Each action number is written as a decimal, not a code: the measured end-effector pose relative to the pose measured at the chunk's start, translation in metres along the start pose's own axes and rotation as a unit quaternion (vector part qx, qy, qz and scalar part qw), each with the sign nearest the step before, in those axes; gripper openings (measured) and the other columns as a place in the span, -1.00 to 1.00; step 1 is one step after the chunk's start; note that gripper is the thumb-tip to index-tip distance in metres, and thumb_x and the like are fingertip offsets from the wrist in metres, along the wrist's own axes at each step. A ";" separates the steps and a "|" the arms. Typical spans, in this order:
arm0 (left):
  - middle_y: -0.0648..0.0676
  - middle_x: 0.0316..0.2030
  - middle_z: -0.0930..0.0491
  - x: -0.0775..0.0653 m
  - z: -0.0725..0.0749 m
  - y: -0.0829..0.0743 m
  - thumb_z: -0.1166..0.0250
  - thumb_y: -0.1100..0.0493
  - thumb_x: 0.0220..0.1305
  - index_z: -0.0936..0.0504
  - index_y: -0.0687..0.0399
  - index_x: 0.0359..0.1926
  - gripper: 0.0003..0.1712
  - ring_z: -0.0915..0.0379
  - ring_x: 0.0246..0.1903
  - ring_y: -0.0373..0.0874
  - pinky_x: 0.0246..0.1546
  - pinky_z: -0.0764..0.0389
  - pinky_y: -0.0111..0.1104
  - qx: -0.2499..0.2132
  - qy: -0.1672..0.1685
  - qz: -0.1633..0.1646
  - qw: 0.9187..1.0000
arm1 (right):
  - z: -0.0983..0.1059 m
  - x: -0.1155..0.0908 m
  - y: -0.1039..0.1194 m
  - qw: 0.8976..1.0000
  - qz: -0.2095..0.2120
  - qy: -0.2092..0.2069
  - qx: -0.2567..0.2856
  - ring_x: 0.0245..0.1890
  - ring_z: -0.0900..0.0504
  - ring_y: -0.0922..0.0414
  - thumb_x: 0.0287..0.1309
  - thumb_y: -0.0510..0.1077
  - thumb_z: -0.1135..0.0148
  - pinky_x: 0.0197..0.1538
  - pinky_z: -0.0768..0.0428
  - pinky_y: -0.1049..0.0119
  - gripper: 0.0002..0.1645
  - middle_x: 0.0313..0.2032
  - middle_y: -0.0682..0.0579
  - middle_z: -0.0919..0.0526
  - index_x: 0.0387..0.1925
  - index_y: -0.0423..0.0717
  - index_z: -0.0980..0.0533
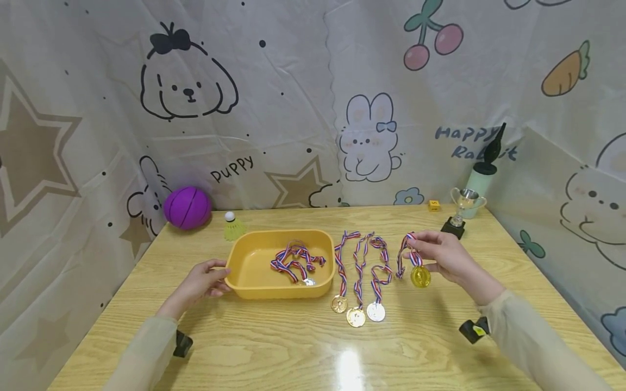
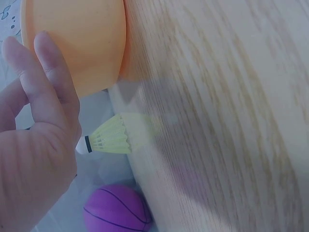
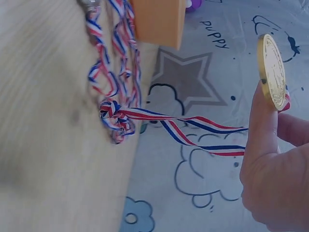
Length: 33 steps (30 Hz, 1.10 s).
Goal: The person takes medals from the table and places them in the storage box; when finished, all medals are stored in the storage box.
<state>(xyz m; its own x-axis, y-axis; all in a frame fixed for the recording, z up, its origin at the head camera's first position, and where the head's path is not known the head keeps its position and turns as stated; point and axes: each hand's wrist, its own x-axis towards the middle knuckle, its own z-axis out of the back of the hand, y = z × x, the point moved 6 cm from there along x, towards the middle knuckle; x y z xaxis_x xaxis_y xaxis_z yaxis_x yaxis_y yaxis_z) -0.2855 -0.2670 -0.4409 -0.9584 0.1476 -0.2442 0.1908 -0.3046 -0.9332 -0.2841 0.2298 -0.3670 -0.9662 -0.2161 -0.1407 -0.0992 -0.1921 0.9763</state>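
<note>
My right hand (image 1: 442, 254) pinches the red, white and blue ribbon of a gold medal (image 1: 420, 276) above the table. In the right wrist view the gold disc (image 3: 273, 72) stands by the fingertips, and its ribbon (image 3: 193, 128) trails down to a bunched end on the table. My left hand (image 1: 207, 279) touches the left end of a yellow tray (image 1: 279, 293), its visible fingers fairly straight in the left wrist view. A tangled ribbon with a silver medal (image 1: 308, 282) lies inside the tray. Right of it are a bronze-toned medal (image 1: 339, 303), a gold medal (image 1: 356, 317) and a silver medal (image 1: 376, 311), ribbons stretched away.
A purple ball (image 1: 188, 208) and a yellow shuttlecock (image 1: 234, 227) sit at the back left. At the back right stand a small trophy cup (image 1: 462, 209), a pale green cylinder (image 1: 476, 187) with a black top, and a yellow die (image 1: 433, 206). A printed curtain (image 1: 293, 108) hangs behind.
</note>
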 end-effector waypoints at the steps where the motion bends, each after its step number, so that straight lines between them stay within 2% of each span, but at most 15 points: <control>1: -0.04 -0.47 -0.59 0.000 0.000 0.000 -0.03 0.19 0.45 -0.12 0.47 0.30 -0.43 -0.58 -0.50 -0.31 -0.51 -0.61 -0.55 -0.001 -0.001 0.001 1.000 | -0.002 0.001 0.004 1.000 0.004 0.000 -0.004 -0.27 -0.68 0.33 0.33 -0.05 -0.14 -0.26 -0.68 0.33 -0.65 -0.30 0.27 -0.65 -0.01 -0.21 -0.42; 7: -0.03 -0.47 -0.62 -0.002 0.000 0.000 -0.05 0.17 0.44 -0.12 0.49 0.31 -0.40 -0.59 -0.50 -0.30 -0.51 -0.61 -0.54 0.001 0.003 0.000 1.000 | -0.021 0.010 0.031 1.000 0.025 0.009 -0.007 -0.25 -0.67 0.31 0.34 -0.05 -0.13 -0.16 -0.68 0.28 -0.59 -0.26 0.22 -0.60 0.05 -0.27 -0.39; 15: -0.03 -0.45 -0.62 -0.002 0.003 -0.002 -0.05 0.15 0.45 -0.09 0.48 0.33 -0.37 -0.59 -0.48 -0.31 -0.50 -0.62 -0.55 -0.003 0.003 0.001 1.000 | -0.065 0.038 0.066 0.999 0.035 0.016 0.020 -0.27 -0.63 0.27 0.31 -0.10 -0.16 -0.06 -0.64 0.18 -0.64 -0.26 0.20 -0.58 0.04 -0.22 -0.43; 17: -0.03 -0.45 -0.62 -0.002 0.001 -0.001 -0.06 0.15 0.44 -0.09 0.49 0.32 -0.37 -0.60 -0.48 -0.30 -0.49 -0.62 -0.55 -0.005 0.004 0.001 1.000 | -0.077 0.043 0.072 0.999 0.036 0.021 0.024 -0.28 -0.61 0.26 0.31 -0.10 -0.16 -0.10 -0.63 0.22 -0.63 -0.27 0.19 -0.59 0.05 -0.23 -0.43; 19: -0.02 -0.45 -0.62 -0.002 0.000 -0.001 -0.06 0.16 0.44 -0.10 0.49 0.32 -0.38 -0.60 -0.48 -0.30 -0.49 -0.62 -0.54 -0.006 0.003 0.001 1.000 | -0.090 0.047 0.078 0.998 0.036 0.029 0.031 -0.29 -0.62 0.25 0.31 -0.12 -0.16 -0.23 -0.60 0.36 -0.65 -0.29 0.18 -0.58 0.04 -0.23 -0.44; 21: -0.02 -0.44 -0.63 -0.002 0.000 -0.001 -0.05 0.16 0.44 -0.10 0.50 0.32 -0.38 -0.60 -0.48 -0.30 -0.49 -0.62 -0.54 -0.003 0.004 -0.002 1.000 | -0.103 0.051 0.082 0.998 0.038 0.037 0.041 -0.30 -0.63 0.25 0.32 -0.13 -0.15 -0.31 -0.58 0.40 -0.67 -0.29 0.17 -0.58 0.03 -0.22 -0.45; 26: -0.02 -0.44 -0.62 -0.003 0.000 -0.001 -0.05 0.16 0.45 -0.11 0.49 0.31 -0.39 -0.60 -0.48 -0.30 -0.49 -0.62 -0.54 -0.001 -0.001 0.001 1.000 | -0.137 0.062 0.092 0.994 0.044 0.065 0.075 -0.31 -0.68 0.21 0.32 -0.20 -0.13 -0.27 -0.68 0.32 -0.73 -0.29 0.09 -0.63 0.00 -0.24 -0.46; 29: -0.01 -0.43 -0.62 -0.002 -0.001 -0.002 -0.05 0.16 0.45 -0.11 0.49 0.32 -0.38 -0.59 -0.48 -0.30 -0.50 -0.62 -0.54 -0.009 -0.001 -0.001 1.000 | -0.153 0.072 0.091 0.994 0.039 0.066 0.082 -0.34 -0.69 0.20 0.31 -0.21 -0.14 -0.35 -0.64 0.37 -0.72 -0.31 -0.01 -0.68 0.00 -0.27 -0.46; 33: 0.03 -0.40 -0.62 -0.003 0.000 -0.002 -0.06 0.16 0.44 -0.08 0.50 0.34 -0.35 -0.59 -0.49 -0.31 -0.51 -0.62 -0.55 -0.017 0.002 -0.009 1.000 | -0.174 0.087 0.079 0.997 0.023 0.049 0.061 -0.42 -0.63 0.26 0.29 -0.18 -0.17 -0.46 -0.54 0.43 -0.70 -0.28 -0.02 -0.68 0.00 -0.26 -0.50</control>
<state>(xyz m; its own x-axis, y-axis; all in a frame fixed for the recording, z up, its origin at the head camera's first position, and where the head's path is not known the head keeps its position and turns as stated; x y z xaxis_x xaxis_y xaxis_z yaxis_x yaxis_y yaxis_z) -0.2831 -0.2663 -0.4386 -0.9608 0.1574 -0.2284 0.1809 -0.2689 -0.9460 -0.3348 0.0288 -0.3305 -0.9428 -0.3165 -0.1047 -0.0890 -0.0638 0.9940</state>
